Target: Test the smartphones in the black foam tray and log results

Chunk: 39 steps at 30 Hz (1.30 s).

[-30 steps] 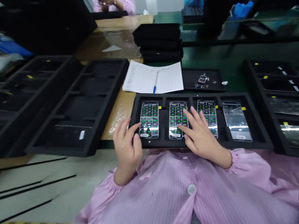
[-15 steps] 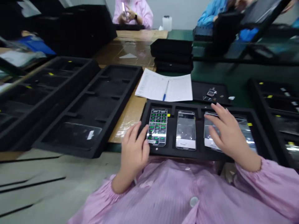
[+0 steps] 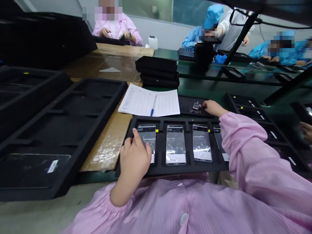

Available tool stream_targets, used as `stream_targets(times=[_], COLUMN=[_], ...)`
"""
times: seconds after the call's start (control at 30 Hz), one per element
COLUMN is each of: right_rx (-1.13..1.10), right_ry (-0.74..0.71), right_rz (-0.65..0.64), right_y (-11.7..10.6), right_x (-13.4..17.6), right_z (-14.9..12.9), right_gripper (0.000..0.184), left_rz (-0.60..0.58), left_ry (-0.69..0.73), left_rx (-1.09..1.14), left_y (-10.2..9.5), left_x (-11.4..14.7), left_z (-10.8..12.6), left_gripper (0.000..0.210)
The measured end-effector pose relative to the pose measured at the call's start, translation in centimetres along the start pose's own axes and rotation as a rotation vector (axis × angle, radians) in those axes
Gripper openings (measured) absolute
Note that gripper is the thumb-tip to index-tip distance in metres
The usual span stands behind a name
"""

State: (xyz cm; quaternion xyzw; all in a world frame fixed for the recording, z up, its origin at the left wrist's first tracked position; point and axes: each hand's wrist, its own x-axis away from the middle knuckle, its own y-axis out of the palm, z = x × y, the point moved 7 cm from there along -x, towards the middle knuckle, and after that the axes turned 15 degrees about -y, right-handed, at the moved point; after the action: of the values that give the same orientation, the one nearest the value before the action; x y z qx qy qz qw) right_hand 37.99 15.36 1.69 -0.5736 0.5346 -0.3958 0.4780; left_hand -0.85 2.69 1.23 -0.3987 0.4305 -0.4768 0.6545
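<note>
My left hand (image 3: 135, 156) is over the leftmost phone (image 3: 149, 132), its index finger stretched across the lit screen and its thumb apart. It holds nothing. Beside that phone lie a second phone (image 3: 175, 143), a third phone (image 3: 201, 141) and part of another phone (image 3: 218, 138), all face up in the compartments of a black foam tray (image 3: 161, 170). My right sleeve hides the tray's right end. Further back, my right hand (image 3: 214, 108) reaches down to a small dark tray (image 3: 186, 100), fingertips drawn together beside small metal parts (image 3: 195, 107). Whatever it pinches is hidden.
A printed sheet (image 3: 143, 100) with a blue pen (image 3: 153, 105) lies behind the phones. Stacked black trays (image 3: 157, 71) stand beyond. On the left is a long foam tray (image 3: 63, 182) holding a clear panel (image 3: 34, 162); another tray (image 3: 258, 113) lies right. Several co-workers sit across.
My right hand has gone from the rightmost phone to the small parts tray. My left index finger now lies over the left phone, whose green-marked grid has given way to a grey screen. The view has shifted.
</note>
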Motion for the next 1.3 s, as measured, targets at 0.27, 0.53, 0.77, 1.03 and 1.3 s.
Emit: stream_targets(times=[0.27,0.53,0.77,1.03,1.3], right_rx=[-0.134,-1.162,-1.534,-1.669,-1.763], right_ry=[0.018,-0.043,0.105,0.112,0.018], right_rz=[0.087,0.179,0.134,-0.005,0.079], right_y=[-1.3,-3.6,-2.6,0.1,3.9], right_x=[0.8,9.4,15.3,19.2,19.1], right_z=[-0.5,-11.0,-16.1,-19.5,-23.7], right_gripper=[0.019,0.025,0.023,0.03,0.033], left_rz=[-0.365,-0.634,-0.727,-1.065,-0.604], left_ry=[-0.268,-0.482,-0.721,-0.498,-0.334], left_rx=[0.532,0.946,1.277,1.028,1.631], left_y=[1.5,1.4,0.9,2.4,-1.8], left_x=[-2.5,-1.6,-3.1,-2.5,-0.6], left_z=[-2.3,-2.5,-2.7,-1.3,3.3], left_gripper=[0.078,0.074,0.036,0.025,0.029])
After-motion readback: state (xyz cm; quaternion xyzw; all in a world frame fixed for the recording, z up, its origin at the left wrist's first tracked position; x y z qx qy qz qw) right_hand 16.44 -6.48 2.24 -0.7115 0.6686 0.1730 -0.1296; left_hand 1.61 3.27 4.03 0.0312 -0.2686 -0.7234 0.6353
